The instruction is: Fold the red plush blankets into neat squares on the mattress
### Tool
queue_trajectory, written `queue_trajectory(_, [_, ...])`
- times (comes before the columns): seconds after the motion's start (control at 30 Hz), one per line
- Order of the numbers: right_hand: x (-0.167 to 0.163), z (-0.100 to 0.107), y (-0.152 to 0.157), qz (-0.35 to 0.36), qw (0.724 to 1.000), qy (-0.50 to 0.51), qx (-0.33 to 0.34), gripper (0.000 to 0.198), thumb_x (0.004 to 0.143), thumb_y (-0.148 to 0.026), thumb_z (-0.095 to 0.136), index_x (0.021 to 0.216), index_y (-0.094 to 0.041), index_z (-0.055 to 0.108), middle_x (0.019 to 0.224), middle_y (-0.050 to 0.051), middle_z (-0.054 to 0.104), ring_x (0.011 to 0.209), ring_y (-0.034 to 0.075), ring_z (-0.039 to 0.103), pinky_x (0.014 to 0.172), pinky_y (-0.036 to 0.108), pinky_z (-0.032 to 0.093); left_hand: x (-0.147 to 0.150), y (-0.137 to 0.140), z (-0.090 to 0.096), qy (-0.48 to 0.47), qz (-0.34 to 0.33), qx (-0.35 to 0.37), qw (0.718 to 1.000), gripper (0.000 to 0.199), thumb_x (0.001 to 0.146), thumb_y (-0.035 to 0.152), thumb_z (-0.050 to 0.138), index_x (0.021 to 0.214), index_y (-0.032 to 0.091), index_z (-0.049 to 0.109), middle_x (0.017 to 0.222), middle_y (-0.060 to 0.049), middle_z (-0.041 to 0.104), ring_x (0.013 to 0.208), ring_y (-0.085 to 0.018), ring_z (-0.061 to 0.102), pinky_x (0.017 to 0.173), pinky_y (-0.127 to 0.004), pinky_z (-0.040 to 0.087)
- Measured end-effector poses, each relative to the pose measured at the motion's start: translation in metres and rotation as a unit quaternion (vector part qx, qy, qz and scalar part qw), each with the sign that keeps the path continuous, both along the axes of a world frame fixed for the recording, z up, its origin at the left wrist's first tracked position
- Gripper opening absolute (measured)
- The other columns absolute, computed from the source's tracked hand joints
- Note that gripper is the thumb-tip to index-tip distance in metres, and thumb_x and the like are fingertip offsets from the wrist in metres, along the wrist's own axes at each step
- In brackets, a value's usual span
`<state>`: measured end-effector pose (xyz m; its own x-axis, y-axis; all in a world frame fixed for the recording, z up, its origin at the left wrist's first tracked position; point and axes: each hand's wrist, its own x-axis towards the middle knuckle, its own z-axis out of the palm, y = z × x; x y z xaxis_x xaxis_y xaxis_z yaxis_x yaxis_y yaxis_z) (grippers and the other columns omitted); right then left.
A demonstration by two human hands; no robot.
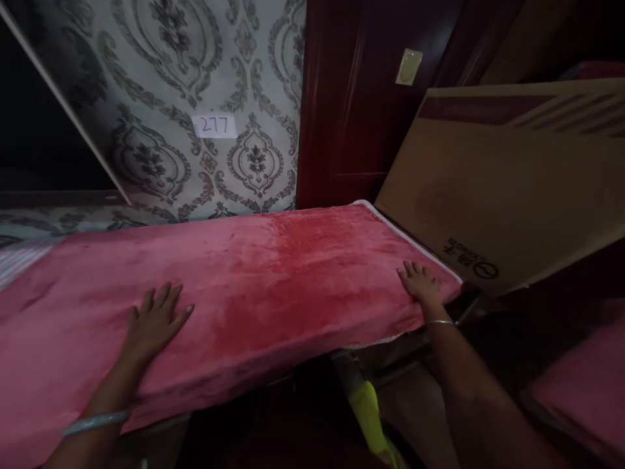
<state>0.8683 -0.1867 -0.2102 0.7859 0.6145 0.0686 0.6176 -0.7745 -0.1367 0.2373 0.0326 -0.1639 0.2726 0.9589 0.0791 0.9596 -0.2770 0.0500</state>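
Note:
A pink plush cloth [234,273] covers a long narrow surface, with a darker red patch across its middle and a white edge at the right end. My left hand [155,322] lies on the left part of the cloth, fingers spread and palm down. Towards the right end, my right hand [418,281] rests flat on the same cloth with its fingers apart. Neither hand holds anything. The surface beneath the cloth is mostly hidden.
A large cardboard box [508,189] leans at the right beside a dark red door [351,98]. Patterned wallpaper bears a paper label [215,126] reading 277. A dark screen [43,130] stands at left. Below the front edge hangs something yellow [367,413]. More pink cloth [586,384] is at lower right.

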Motion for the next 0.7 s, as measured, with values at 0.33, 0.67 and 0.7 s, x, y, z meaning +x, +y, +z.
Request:
queue_trajectory(0.33, [-0.017,0.012,-0.004,-0.089,0.992,-0.021,0.084,0.058,0.104,-0.041,0.028,0.152,-0.015,0.049,0.159,0.024,0.042,0.151,0.041,0.03,0.112,0.069,0.032,-0.003,0.004,-0.004,0.019,0.005,0.016,1.0,0.077,0.098,0.049,0.013,0.161,0.009,0.033,0.171,-0.015,0.024,0.157,-0.039,0.018,0.119,-0.066,0.026])
queue_trajectory(0.67, [-0.143,0.032,0.12,0.357,0.933,0.037,0.029,0.06,0.106,-0.047,0.037,0.163,-0.031,0.032,0.172,0.006,0.024,0.159,0.027,0.018,0.125,0.057,0.02,0.057,0.005,-0.011,-0.018,-0.092,0.011,0.996,0.077,0.094,0.049,0.019,0.158,0.013,0.042,0.167,-0.013,0.034,0.158,-0.033,0.021,0.123,-0.063,0.021])
queue_trajectory(0.7, [-0.142,0.032,0.127,0.371,0.927,0.04,0.028,0.059,0.106,-0.048,0.036,0.163,-0.033,0.031,0.172,0.004,0.023,0.159,0.027,0.017,0.125,0.058,0.018,0.064,0.004,-0.015,-0.019,-0.101,0.012,0.995,0.078,0.094,0.05,0.02,0.157,0.013,0.044,0.167,-0.014,0.034,0.158,-0.033,0.021,0.123,-0.063,0.022])
